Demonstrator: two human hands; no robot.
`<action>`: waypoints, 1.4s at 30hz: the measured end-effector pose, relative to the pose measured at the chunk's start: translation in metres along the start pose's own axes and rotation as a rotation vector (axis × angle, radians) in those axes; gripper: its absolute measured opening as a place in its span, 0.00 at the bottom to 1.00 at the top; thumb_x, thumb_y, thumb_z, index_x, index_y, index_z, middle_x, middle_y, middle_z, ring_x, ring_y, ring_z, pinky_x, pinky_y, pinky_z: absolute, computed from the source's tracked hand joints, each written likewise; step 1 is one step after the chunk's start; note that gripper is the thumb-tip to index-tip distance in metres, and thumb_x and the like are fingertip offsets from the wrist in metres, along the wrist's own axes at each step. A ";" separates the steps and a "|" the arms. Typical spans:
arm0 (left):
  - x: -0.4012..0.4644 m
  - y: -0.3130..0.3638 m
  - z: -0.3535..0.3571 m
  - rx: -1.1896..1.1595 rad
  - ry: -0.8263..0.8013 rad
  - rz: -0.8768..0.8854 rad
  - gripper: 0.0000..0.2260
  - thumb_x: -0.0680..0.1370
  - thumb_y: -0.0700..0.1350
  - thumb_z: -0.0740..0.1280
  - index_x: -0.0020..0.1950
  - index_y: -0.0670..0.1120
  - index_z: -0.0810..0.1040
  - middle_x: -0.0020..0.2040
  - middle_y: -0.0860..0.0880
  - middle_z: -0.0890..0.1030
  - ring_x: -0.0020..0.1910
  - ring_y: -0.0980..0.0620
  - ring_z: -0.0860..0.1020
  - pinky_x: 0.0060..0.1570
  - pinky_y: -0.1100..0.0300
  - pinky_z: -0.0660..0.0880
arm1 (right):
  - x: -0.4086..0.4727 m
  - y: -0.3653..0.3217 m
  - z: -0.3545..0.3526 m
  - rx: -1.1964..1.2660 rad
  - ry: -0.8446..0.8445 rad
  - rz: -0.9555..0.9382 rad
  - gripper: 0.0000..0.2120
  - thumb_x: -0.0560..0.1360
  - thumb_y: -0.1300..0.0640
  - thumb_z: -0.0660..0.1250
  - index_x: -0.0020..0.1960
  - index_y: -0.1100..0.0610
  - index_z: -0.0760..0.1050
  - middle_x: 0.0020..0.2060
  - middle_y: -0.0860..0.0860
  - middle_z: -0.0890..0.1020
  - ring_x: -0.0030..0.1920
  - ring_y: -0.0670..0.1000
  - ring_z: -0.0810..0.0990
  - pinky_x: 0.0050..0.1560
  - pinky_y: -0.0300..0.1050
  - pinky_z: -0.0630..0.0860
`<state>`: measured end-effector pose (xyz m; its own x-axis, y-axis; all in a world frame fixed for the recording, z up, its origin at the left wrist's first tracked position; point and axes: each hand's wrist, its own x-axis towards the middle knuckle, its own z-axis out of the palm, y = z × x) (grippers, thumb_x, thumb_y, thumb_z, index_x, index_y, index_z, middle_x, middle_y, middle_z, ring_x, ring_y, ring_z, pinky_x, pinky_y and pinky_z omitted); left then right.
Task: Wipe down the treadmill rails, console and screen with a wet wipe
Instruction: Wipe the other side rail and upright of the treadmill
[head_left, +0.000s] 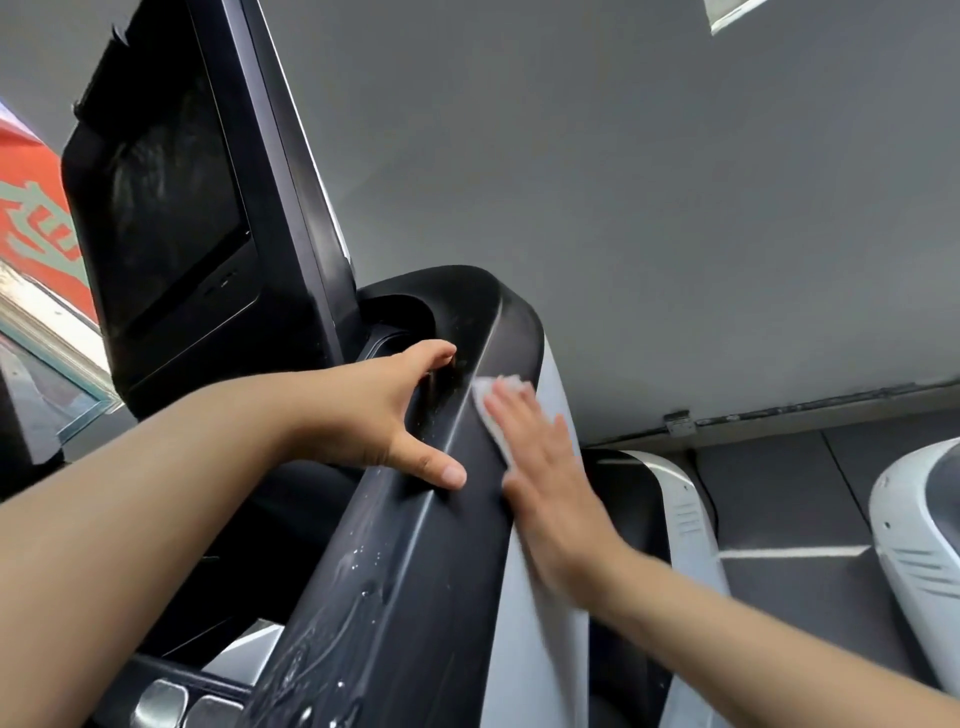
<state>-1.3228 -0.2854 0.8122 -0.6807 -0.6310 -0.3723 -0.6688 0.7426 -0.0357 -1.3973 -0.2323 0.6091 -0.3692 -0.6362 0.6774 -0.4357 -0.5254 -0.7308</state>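
Flat-fingered, my right hand (540, 467) presses the crumpled white wet wipe (493, 410) against the outer edge of the dark grey plastic treadmill console (415, 571). My left hand (379, 410) grips its inner edge, fingers curled into a recess. No writing is legible.

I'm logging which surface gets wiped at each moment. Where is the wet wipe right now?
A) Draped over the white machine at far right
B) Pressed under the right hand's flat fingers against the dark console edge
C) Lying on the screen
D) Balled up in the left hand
B: the wet wipe sits under the straight fingers of the right hand on the console, while the left hand grips the console's recess without it.
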 end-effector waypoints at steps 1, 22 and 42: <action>0.000 0.000 0.000 0.007 -0.004 -0.004 0.60 0.50 0.63 0.71 0.77 0.53 0.48 0.76 0.57 0.56 0.73 0.59 0.57 0.70 0.63 0.56 | 0.019 0.011 -0.003 0.032 0.038 0.112 0.29 0.76 0.31 0.39 0.74 0.41 0.46 0.74 0.37 0.48 0.74 0.35 0.41 0.73 0.44 0.33; -0.003 0.001 -0.005 0.075 -0.004 -0.065 0.60 0.47 0.69 0.68 0.76 0.56 0.52 0.74 0.54 0.61 0.72 0.53 0.61 0.71 0.53 0.60 | -0.037 -0.007 0.020 0.142 0.030 0.027 0.27 0.78 0.34 0.41 0.75 0.35 0.38 0.75 0.34 0.43 0.76 0.43 0.40 0.74 0.44 0.36; 0.001 -0.001 -0.004 0.080 0.003 -0.068 0.59 0.47 0.67 0.69 0.76 0.55 0.54 0.73 0.50 0.64 0.71 0.51 0.63 0.71 0.52 0.60 | -0.118 -0.011 0.028 0.293 -0.049 0.511 0.49 0.53 0.13 0.44 0.70 0.30 0.38 0.76 0.37 0.43 0.76 0.42 0.43 0.77 0.53 0.45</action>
<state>-1.3240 -0.2879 0.8158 -0.6352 -0.6814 -0.3636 -0.6877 0.7133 -0.1352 -1.3252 -0.1670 0.5349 -0.4312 -0.8714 0.2338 0.0346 -0.2749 -0.9608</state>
